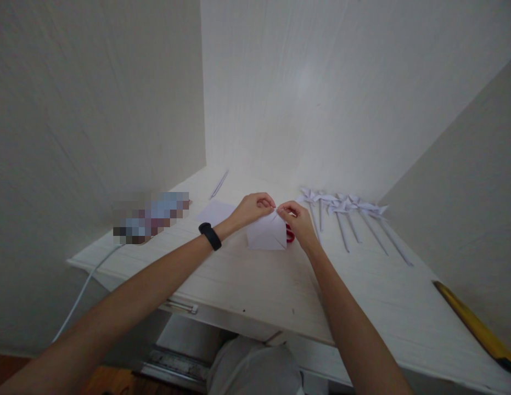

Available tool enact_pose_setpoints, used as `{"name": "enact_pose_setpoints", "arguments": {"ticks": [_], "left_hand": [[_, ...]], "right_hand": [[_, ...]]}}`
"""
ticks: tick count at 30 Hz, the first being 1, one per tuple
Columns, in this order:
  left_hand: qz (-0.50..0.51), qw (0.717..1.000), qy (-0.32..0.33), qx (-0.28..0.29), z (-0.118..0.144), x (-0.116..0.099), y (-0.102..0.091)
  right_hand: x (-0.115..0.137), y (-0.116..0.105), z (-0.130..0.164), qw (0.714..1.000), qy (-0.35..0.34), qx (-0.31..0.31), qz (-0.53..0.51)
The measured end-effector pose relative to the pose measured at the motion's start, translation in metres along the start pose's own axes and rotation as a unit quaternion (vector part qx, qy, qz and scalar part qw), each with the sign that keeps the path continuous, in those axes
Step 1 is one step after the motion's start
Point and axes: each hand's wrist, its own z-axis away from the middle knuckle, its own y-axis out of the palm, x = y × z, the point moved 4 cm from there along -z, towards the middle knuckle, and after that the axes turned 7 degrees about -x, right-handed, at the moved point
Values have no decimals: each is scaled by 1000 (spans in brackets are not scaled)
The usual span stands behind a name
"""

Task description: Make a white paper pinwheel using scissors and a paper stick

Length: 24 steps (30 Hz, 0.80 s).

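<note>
White paper square (267, 233) creased diagonally, flat on table (247, 280); both hands (275, 215) pinching its top corner.

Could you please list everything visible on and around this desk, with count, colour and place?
paper square: one, white, desk centre, pinched at its top by both hands
scissors: one, red handles, mostly hidden behind the square
paper sheet: one, white, flat, left of the hands
paper pinwheels: about five, white, on sticks, in a row at right
pen: one, grey, far back
cable: one, white, hanging off the left edge
desk: one, white
left hand: black wristband
right hand: bare
</note>
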Motion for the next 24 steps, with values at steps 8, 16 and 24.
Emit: {"name": "enact_pose_setpoints", "arguments": {"ticks": [8,16,24], "left_hand": [[41,999,8,24,0,3,2],[51,998,-14,25,-1,5,4],[47,999,-9,13,-3,11,3]], "right_hand": [[-2,0,-2,1000,-9,-4,20],[4,-1,-3,998,-47,-3,34],[0,1,-1,999,-21,2,24]]}}
